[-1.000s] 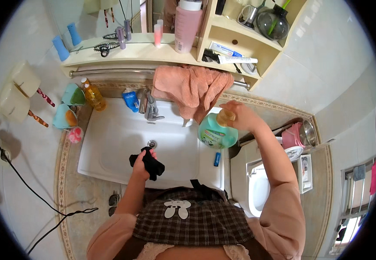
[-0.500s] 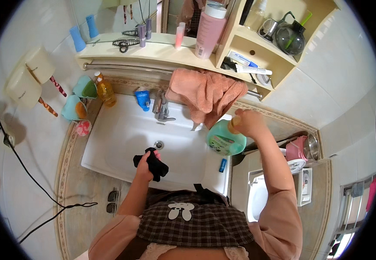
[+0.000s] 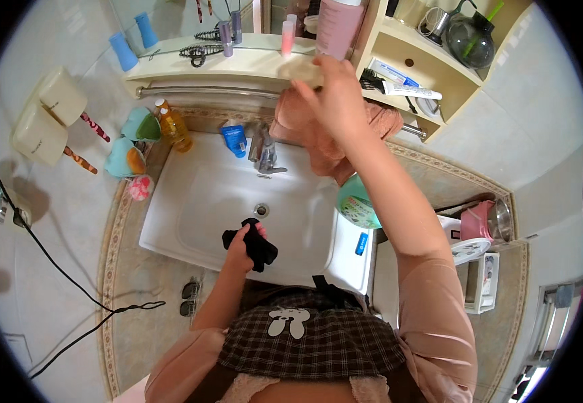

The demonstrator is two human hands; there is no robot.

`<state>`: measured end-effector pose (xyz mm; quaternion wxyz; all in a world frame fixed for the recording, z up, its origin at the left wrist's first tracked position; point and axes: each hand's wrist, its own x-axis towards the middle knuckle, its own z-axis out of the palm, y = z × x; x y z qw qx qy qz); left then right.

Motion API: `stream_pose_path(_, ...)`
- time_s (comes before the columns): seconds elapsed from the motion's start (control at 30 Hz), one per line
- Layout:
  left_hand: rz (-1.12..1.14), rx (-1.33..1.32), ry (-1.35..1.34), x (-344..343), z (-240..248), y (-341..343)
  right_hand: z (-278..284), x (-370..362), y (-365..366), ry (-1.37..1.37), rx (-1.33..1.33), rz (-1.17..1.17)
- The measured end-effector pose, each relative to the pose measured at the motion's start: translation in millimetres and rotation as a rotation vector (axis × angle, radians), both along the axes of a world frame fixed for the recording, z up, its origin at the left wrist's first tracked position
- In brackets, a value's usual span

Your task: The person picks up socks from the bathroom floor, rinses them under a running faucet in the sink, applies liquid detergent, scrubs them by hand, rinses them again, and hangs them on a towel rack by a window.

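Note:
My left hand (image 3: 241, 252) is closed around a bunched black cloth (image 3: 262, 250) above the front of the white sink (image 3: 184, 235). My right hand (image 3: 339, 97) is raised at the cream shelf (image 3: 231, 66), in front of the pink bottle (image 3: 338, 30). Its thumb and fingers curve round a pale yellowish cap (image 3: 303, 71), slightly blurred. Behind my right forearm, the green detergent bottle (image 3: 355, 205) stands on the sink's right ledge, its top hidden. Between the wrist and the sink hangs an orange-pink towel (image 3: 298, 124).
The faucet (image 3: 264, 151) rises at the sink's back, beside a blue pouch (image 3: 235, 140) and an amber pump bottle (image 3: 176, 131). A small blue tube (image 3: 361, 244) lies on the right ledge. At upper right, an open cabinet (image 3: 399, 60) holds toiletries. A black cable (image 3: 56, 258) hangs at left.
My right hand has left the green bottle's top and moved up and left to the shelf with the yellowish cap. My left hand still holds the black cloth. The view has shifted slightly.

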<state>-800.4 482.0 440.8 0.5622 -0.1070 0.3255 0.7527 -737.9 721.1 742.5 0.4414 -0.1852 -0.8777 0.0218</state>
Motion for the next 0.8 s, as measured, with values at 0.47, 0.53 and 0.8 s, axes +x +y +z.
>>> stream_pose_path(0.47, 0.02, -0.048, -0.063, 9, -7, 6, -42, 41, 3, 0.184, 0.08, 0.076)
stream_pose_path(0.53, 0.078, -0.036, -0.057, 4, -21, 2, -74, 100, 9, 0.246, -0.092, 0.011)
stream_pose_path(0.8, 0.094, -0.013, -0.096, 13, -22, 26, -262, 278, 58, 0.0, -1.074, -0.113)
